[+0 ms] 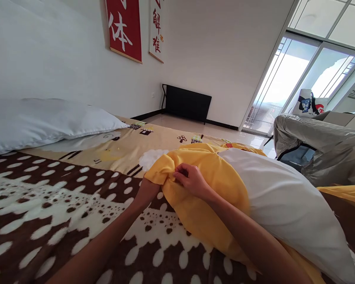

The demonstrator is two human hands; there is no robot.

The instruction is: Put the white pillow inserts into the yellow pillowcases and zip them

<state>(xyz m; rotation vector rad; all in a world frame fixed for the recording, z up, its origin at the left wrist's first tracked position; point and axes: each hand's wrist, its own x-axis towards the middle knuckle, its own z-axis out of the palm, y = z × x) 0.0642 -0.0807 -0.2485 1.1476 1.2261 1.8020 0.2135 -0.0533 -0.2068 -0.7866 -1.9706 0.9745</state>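
Note:
A white pillow (pixel 279 197) lies at the right, its near end inside a yellow pillowcase (pixel 208 197). My right hand (pixel 192 179) is closed, pinching a gathered fold of the yellow cloth between thumb and fingers. Beside it, my left wrist (pixel 151 189) goes in under a bunched part of the pillowcase, so the cloth covers my left hand and its fingers are hidden. Both forearms reach over a brown blanket (pixel 32 228) with white spots. A beige printed sheet (pixel 159 138) lies just beyond the yellow cloth.
Another white pillow (pixel 53 122) rests by the wall at the left. Grey plastic wrapping (pixel 319 150) covers something bulky at the right, with a printed bag (pixel 307 104) behind it. A black folded panel (pixel 187 102) leans near the far wall, left of glass sliding doors (pixel 301 71).

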